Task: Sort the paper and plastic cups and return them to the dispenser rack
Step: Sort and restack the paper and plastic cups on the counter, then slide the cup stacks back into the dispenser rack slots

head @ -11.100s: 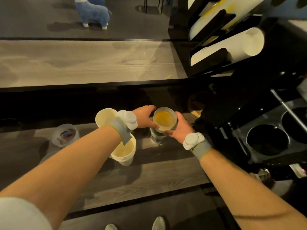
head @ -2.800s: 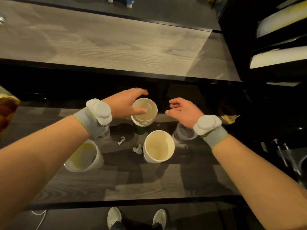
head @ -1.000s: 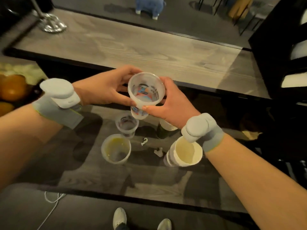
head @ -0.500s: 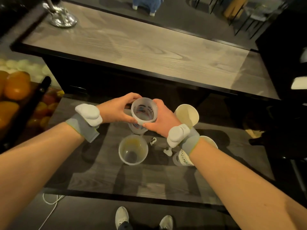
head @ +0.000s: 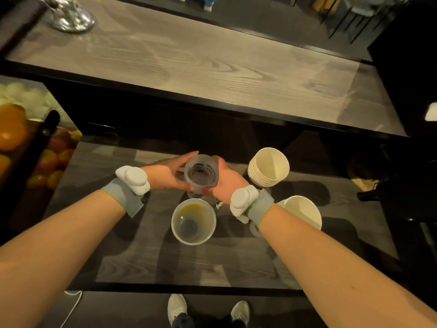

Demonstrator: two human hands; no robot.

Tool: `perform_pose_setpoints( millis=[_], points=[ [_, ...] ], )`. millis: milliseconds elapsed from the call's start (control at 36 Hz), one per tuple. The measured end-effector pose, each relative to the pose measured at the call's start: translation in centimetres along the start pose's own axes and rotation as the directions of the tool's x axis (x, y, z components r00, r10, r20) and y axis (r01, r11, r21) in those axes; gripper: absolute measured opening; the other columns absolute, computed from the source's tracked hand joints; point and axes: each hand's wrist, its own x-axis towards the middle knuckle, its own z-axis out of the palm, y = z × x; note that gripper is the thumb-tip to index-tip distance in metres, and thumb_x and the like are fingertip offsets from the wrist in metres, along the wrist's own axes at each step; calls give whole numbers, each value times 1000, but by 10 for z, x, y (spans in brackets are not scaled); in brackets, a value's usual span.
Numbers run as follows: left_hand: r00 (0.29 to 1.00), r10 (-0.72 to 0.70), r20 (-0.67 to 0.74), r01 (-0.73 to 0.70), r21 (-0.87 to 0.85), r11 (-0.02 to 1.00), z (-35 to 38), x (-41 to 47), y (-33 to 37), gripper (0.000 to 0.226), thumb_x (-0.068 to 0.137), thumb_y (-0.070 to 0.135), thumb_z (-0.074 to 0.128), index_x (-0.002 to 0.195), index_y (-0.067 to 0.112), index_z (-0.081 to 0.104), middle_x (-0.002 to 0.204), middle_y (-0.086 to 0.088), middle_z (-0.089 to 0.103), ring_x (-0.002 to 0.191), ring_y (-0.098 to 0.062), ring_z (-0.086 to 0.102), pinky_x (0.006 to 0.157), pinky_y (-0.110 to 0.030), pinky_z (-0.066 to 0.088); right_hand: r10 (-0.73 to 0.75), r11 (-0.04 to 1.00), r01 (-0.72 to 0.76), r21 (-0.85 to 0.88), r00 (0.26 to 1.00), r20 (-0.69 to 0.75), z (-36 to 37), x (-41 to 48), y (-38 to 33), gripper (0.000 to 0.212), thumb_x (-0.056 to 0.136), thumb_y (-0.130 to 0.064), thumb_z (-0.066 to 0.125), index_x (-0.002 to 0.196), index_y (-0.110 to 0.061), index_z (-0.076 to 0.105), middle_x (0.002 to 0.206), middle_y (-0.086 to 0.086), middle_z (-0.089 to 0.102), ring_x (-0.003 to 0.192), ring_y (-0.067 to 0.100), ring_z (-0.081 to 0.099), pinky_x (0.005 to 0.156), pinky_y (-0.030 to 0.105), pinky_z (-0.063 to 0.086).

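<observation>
Item: printed plastic cup [head: 201, 172], frosted, held upright above the desk [head: 142, 261]. The left hand [head: 165, 172] and right hand [head: 224, 181] both grasp it, fingers curled round its wall from opposite sides. Something sits directly under it, but whether that is another cup cannot be told. Just in front stands a clear plastic cup [head: 193, 221] with a yellow smear inside, on its own. To the right is a stack of paper cups [head: 268, 168], already nested. Nearer, partly hidden behind the right wrist, is a further paper cup [head: 301, 213]. Fruit [head: 11, 129] lies at the far left. A dark unit [head: 406, 67] stands at the right edge; its identity is uncertain. Status, as judged: paper mostly gathered, plastic part-sorted, and the return to the dispenser rack not yet done.
</observation>
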Motion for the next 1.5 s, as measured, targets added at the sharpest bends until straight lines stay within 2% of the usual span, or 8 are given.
perform_pose_setpoints(
  millis=[167, 361, 639, 750, 861, 1111, 1250, 1500],
  points=[
    [998, -46, -32, 48, 61, 997, -2, 4, -6, 102, 74, 47, 80, 153, 40, 17, 152, 9, 40, 137, -17, 42, 113, -45, 37, -36, 999, 36, -18, 999, -27, -1, 3, 6, 91, 75, -44, 80, 145, -20, 27, 129, 5, 58, 113, 22, 60, 86, 26, 49],
    [1000, 4, -24, -5, -15, 1000, 5, 1, -1, 94, 76, 21, 83, 147, 39, 23, 146, 6, 44, 133, -17, 45, 111, -39, 39, -3, 1000, 3, 4, 1000, 14, 10, 11, 5, 105, 66, -45, 87, 146, -19, 24, 112, -11, 45, 105, 12, 59, 74, 20, 44],
    [984, 139, -111, -143, -27, 989, -41, -24, 59, 89, 67, 46, 83, 143, 43, 38, 131, 20, 58, 122, 1, 55, 106, -37, 46, -115, 968, 136, 212, 987, -108, -34, 7, -10, 103, 48, -74, 84, 135, -33, 45, 121, -14, 63, 109, 7, 64, 87, 33, 57],
    [975, 204, -91, -204, 3, 979, -50, -32, 114, 88, 66, 54, 82, 141, 45, 37, 129, 19, 60, 121, -1, 56, 106, -41, 46, -156, 949, 205, 241, 966, -206, -90, -50, -48, 80, 61, -51, 90, 129, -30, 54, 119, -10, 66, 110, 8, 64, 92, 32, 56],
    [948, 315, -40, -312, 65, 948, -53, -35, 176, 95, 66, 50, 83, 145, 44, 31, 139, 17, 52, 129, -6, 49, 111, -44, 41, -124, 890, 246, 384, 940, -317, -141, -109, -50, 64, 72, -26, 87, 121, -29, 45, 107, -21, 55, 97, 0, 59, 68, -1, 44],
    [820, 571, -40, -546, 245, 801, -25, -25, 318, 90, 65, 39, 85, 136, 51, 31, 130, 23, 52, 121, 2, 52, 104, -31, 46, -55, 820, 361, 445, 823, -566, -220, -192, -43, 70, 75, -25, 85, 131, -26, 43, 116, -15, 59, 104, 1, 62, 72, 8, 50],
    [771, 637, -17, -632, 104, 768, -4, -17, 383, 78, 54, 59, 84, 118, 65, 40, 116, 33, 59, 113, 9, 55, 89, -22, 49, -1, 829, 379, 411, 736, -677, -263, -242, -27, 62, 80, -29, 80, 131, -26, 46, 118, -14, 60, 99, -7, 61, 72, 8, 50],
    [759, 639, -121, -636, -343, 691, 26, 12, 500, 93, 38, 47, 95, 120, 28, 56, 103, 2, 75, 96, -17, 73, 73, -32, 60, 109, 888, 262, 378, 678, -727, -341, -296, 15, 79, 71, -55, 78, 137, -26, 44, 122, -7, 64, 111, 9, 63, 100, 38, 51]
  ],
)
